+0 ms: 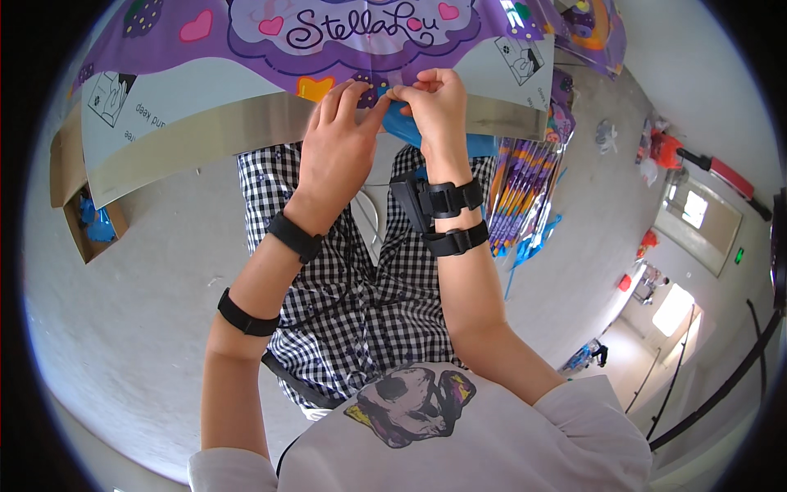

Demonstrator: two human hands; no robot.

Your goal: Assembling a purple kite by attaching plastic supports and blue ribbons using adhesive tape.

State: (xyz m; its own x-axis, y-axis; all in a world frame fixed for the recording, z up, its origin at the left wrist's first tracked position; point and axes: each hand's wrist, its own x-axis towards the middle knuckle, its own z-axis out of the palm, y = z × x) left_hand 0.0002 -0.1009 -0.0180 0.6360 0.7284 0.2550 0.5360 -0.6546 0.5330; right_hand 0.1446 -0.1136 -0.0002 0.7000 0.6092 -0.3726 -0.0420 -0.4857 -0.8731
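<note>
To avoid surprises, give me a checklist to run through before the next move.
1. Left hand at the shiny purple-and-white printed sheet: ok.
2. Right hand by the smooth blue plastic-looking strip: ok.
3. Firm pinch by either hand: cannot tell; fingertips show too small.
4. Open brown cardboard box away from both hands: ok.
5. Black straps around both forearms: ok.

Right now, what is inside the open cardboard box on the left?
Crumpled blue material shows inside the cardboard box. Its bottom is covered, and the purple printed sheet hides part of the box.
</note>
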